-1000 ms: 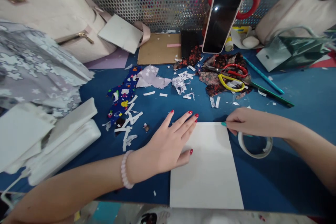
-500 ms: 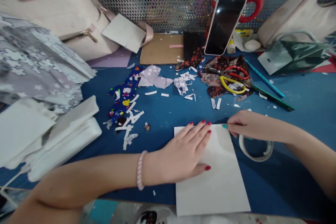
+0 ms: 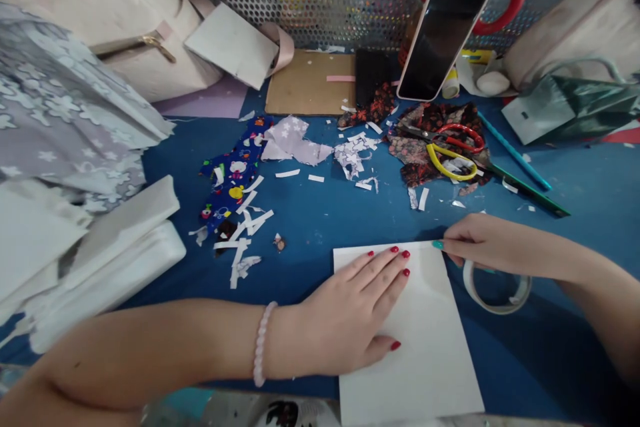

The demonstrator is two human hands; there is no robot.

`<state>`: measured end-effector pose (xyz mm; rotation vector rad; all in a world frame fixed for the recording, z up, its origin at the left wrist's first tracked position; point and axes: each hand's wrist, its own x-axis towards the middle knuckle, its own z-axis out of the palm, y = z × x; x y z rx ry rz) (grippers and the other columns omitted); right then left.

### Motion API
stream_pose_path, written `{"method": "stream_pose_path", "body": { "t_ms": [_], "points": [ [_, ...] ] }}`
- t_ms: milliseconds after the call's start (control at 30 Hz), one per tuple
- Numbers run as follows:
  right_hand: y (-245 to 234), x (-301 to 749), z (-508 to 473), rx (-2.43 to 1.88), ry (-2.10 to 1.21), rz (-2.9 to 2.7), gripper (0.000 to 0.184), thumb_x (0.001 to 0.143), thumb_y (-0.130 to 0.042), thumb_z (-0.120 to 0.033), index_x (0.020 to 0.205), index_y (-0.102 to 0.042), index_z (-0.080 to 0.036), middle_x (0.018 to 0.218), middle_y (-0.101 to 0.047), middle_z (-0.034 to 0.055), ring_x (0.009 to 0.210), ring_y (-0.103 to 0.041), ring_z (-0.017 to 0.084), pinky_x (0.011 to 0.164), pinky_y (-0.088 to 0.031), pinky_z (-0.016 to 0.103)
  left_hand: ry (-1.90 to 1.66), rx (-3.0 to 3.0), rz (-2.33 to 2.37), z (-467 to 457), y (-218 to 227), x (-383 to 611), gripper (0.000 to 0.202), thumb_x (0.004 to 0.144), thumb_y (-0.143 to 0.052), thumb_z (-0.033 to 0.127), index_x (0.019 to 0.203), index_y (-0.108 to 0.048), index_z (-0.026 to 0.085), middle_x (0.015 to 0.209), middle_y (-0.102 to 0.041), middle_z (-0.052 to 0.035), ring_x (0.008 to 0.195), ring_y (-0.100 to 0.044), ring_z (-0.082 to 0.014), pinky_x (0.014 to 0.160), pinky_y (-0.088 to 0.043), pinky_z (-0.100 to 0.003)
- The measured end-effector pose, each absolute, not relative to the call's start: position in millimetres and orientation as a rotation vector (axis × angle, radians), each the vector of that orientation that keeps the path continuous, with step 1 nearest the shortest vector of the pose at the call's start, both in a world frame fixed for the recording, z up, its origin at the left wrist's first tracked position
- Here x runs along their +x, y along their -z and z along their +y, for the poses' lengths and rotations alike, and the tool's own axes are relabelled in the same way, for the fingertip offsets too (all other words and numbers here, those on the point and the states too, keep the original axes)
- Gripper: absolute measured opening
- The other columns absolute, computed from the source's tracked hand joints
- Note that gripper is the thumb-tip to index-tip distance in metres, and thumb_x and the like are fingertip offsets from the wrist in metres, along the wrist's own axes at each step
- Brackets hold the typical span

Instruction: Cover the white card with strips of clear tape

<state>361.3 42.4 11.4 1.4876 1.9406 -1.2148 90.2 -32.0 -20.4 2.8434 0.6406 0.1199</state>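
Observation:
My left hand (image 3: 345, 320) lies flat on a white board (image 3: 415, 380), fingers stretched out and close together, fingertips just below its far edge. A pale beaded bracelet (image 3: 263, 343) circles that wrist. At the board's far right corner, my right hand (image 3: 485, 243) is closed, its teal-nailed thumb touching the corner. Below it, a roll of tape (image 3: 520, 295) stands out beside the board. A teal nail shows inside the ring, so some of those fingers appear curled through it. How the fingertips grip under the hand is hidden.
Scissors with red and yellow handles (image 3: 453, 163) lie on dark floral cloth (image 3: 415, 173). Behind stands a phone (image 3: 445, 37). Paper strips (image 3: 245, 220) and patterned cloth scraps (image 3: 295, 140) litter the blue table (image 3: 295, 213). White packs (image 3: 110, 287) sit left; a blue stick (image 3: 515, 150) lies right.
The view has shifted slightly. My left hand has slid a little towards me on the board. My right hand stays at the corner with the tape roll below it.

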Motion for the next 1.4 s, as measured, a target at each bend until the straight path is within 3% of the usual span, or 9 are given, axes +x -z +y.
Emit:
{"method": "stream_pose_path", "body": {
  "t_ms": [500,967,1100,1200,1300,1400],
  "points": [
    [-16,360,43,1.511,1.268,1.891,0.03,0.084,-0.047,-0.036,0.059,-0.051,-0.02,0.05,-0.045,-0.0036,0.049,-0.041,0.011,0.047,-0.027,0.025,-0.199,2.861,0.666,-36,27,89,0.067,0.099,-0.039,0.049,0.145,-0.039,0.001,0.157,-0.031,-0.0209,0.147,-0.027,-0.0324,0.119,-0.015,-0.041],
    [-25,346,41,1.608,1.214,1.9,0.022,0.074,-0.045,-0.029,0.055,-0.051,-0.02,0.047,-0.047,-0.0025,0.046,-0.041,0.012,0.047,-0.029,0.025,-0.178,2.804,0.635,-32,25,89,0.068,0.098,-0.042,0.05,0.147,-0.036,0.002,0.158,-0.03,-0.02,0.147,-0.027,-0.0311,0.118,-0.024,-0.041],
    [-28,343,40,1.615,1.183,1.947,0.022,0.073,-0.044,-0.029,0.054,-0.05,-0.02,0.047,-0.048,-0.002,0.047,-0.043,0.012,0.049,-0.03,0.026,-0.182,2.771,0.725,-26,24,87,0.071,0.096,-0.045,0.054,0.148,-0.035,0.008,0.159,-0.027,-0.0212,0.146,-0.028,-0.0364,0.115,-0.03,-0.049],
    [-27,343,38,1.617,1.16,1.968,0.023,0.074,-0.044,-0.03,0.054,-0.05,-0.02,0.049,-0.049,-0.0013,0.049,-0.044,0.013,0.051,-0.032,0.026,-0.179,2.752,0.848,-16,20,85,0.067,0.096,-0.05,0.049,0.147,-0.037,0.008,0.155,-0.034,-0.0229,0.141,-0.037,-0.0373,0.11,-0.035,-0.052],
    [-26,344,35,1.631,1.112,2.045,0.027,0.077,-0.044,-0.035,0.056,-0.051,-0.019,0.053,-0.051,-0.0004,0.052,-0.045,0.013,0.052,-0.031,0.027,-0.244,2.72,0.905,-5,15,83,0.056,0.095,-0.055,0.038,0.142,-0.043,0.009,0.144,-0.051,-0.0177,0.132,-0.048,-0.0309,0.107,-0.042,-0.046],
    [-30,346,31,1.641,1.04,2.199,0.033,0.08,-0.043,-0.041,0.056,-0.045,-0.02,0.054,-0.044,-0.0017,0.054,-0.042,0.012,0.053,-0.029,0.027,-0.292,2.68,0.918,0,9,81,0.053,0.094,-0.057,0.034,0.139,-0.046,0.009,0.138,-0.058,-0.0146,0.128,-0.052,-0.0281,0.103,-0.045,-0.042]
  ]
}}
